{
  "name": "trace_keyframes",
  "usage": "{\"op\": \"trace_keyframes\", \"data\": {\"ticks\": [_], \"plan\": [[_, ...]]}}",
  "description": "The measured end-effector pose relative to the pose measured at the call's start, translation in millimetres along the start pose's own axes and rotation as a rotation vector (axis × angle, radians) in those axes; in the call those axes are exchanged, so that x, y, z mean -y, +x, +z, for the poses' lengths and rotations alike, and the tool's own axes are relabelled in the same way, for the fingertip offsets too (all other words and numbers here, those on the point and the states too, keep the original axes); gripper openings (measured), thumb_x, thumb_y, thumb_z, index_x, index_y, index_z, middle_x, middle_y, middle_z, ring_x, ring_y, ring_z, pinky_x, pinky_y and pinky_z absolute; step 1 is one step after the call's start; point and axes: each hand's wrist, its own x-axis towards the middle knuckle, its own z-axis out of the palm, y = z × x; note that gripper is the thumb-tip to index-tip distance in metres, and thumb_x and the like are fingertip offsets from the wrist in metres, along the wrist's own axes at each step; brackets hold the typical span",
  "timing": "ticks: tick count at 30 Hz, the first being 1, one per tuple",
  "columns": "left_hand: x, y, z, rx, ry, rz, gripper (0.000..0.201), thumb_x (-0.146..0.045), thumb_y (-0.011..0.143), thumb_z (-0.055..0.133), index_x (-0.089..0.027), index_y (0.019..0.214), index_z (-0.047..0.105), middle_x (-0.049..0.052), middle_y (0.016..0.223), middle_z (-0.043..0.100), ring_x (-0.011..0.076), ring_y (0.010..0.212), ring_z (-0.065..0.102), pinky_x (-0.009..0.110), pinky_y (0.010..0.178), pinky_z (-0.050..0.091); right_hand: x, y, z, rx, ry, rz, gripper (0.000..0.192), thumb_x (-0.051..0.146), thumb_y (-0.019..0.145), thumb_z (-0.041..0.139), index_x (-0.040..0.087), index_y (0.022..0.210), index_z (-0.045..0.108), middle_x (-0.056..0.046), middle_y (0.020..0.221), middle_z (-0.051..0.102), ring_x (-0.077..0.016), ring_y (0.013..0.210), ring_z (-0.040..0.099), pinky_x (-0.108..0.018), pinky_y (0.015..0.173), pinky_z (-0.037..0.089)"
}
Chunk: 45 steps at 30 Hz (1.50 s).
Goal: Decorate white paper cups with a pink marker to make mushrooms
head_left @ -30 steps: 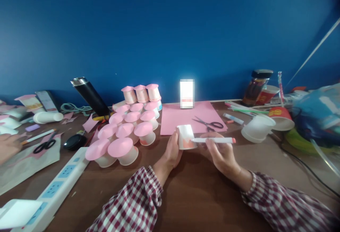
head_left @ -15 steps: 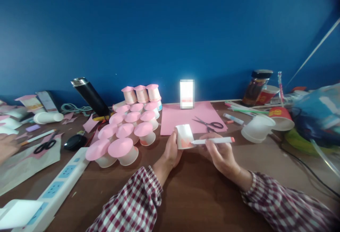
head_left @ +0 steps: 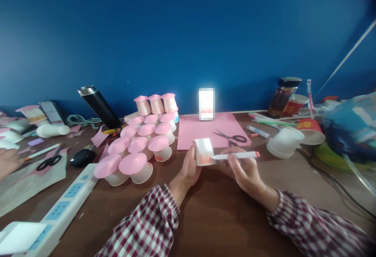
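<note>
My left hand [head_left: 189,165] is closed around a white paper cup [head_left: 204,149], held upside down above the brown table. Orange-pink colouring shows on the lower part of its side. My right hand [head_left: 245,172] grips a white marker [head_left: 242,155] with a red end pointing right. The marker's tip meets the cup's right side near the coloured patch. Just beyond the hands, black-handled scissors [head_left: 235,138] lie on sheets of pink paper [head_left: 194,129]. To the left stand several cups topped with pink paper cones [head_left: 133,163].
A power strip [head_left: 66,204], a computer mouse [head_left: 82,158] and a black flask [head_left: 101,108] are on the left, with another person's hand [head_left: 10,163] at the edge. A lit phone [head_left: 206,104] stands at the wall. Right are plastic cups [head_left: 283,143] and a jar [head_left: 283,97].
Almost nothing differs. The cup and marker stay in nearly the same place, and the other person's hand at the far left has shifted slightly right.
</note>
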Motion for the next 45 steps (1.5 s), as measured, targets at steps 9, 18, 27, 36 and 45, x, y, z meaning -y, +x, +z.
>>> {"op": "trace_keyframes", "data": {"ticks": [9,18,27,36,45], "plan": [[1.6,2.0,-2.9,0.04,-0.004,-0.017,0.041,-0.052,0.084,0.051,-0.014,0.092,0.064,0.007,0.082,0.068,0.0246,0.089,0.062,0.036,0.085,0.046,3.6,0.3,0.6,-0.025,0.029,-0.007,0.014,0.025,0.091,0.05,0.018,0.087,0.062,-0.002,0.068,0.063,-0.0138,0.058,0.059,-0.026,0.054,0.05],[2.3,0.6,-1.7,0.017,-0.017,0.011,0.038,-0.05,0.084,0.053,-0.013,0.09,0.063,0.006,0.079,0.068,0.0222,0.085,0.062,0.035,0.086,0.045,3.6,0.7,0.6,-0.028,0.016,-0.047,0.014,0.025,0.091,0.049,0.019,0.086,0.061,-0.001,0.068,0.064,-0.0129,0.058,0.06,-0.024,0.054,0.049],[0.9,0.4,0.3,0.022,-0.005,-0.009,0.041,-0.052,0.083,0.053,-0.013,0.089,0.064,0.009,0.086,0.07,0.0261,0.093,0.063,0.036,0.087,0.045,4.7,0.5,1.8,-0.02,0.014,-0.042,0.013,0.023,0.09,0.049,0.019,0.086,0.061,0.0,0.066,0.063,-0.012,0.055,0.058,-0.023,0.053,0.049],[-0.3,-0.6,1.8,-0.012,0.019,-0.02,0.05,-0.057,0.08,0.055,-0.009,0.093,0.063,0.011,0.082,0.069,0.0255,0.085,0.064,0.037,0.084,0.047,4.7,-1.3,1.3,0.022,0.013,0.003,0.015,0.024,0.09,0.049,0.018,0.085,0.061,0.0,0.063,0.06,-0.0115,0.053,0.056,-0.022,0.049,0.047],[0.1,0.9,-1.0,-0.016,0.022,-0.021,0.05,-0.056,0.082,0.052,-0.01,0.095,0.064,0.011,0.083,0.07,0.024,0.084,0.064,0.034,0.079,0.047,5.4,-2.6,-0.7,0.021,0.008,-0.009,0.014,0.023,0.09,0.05,0.019,0.084,0.062,0.001,0.063,0.06,-0.0108,0.052,0.054,-0.021,0.048,0.046]]}}
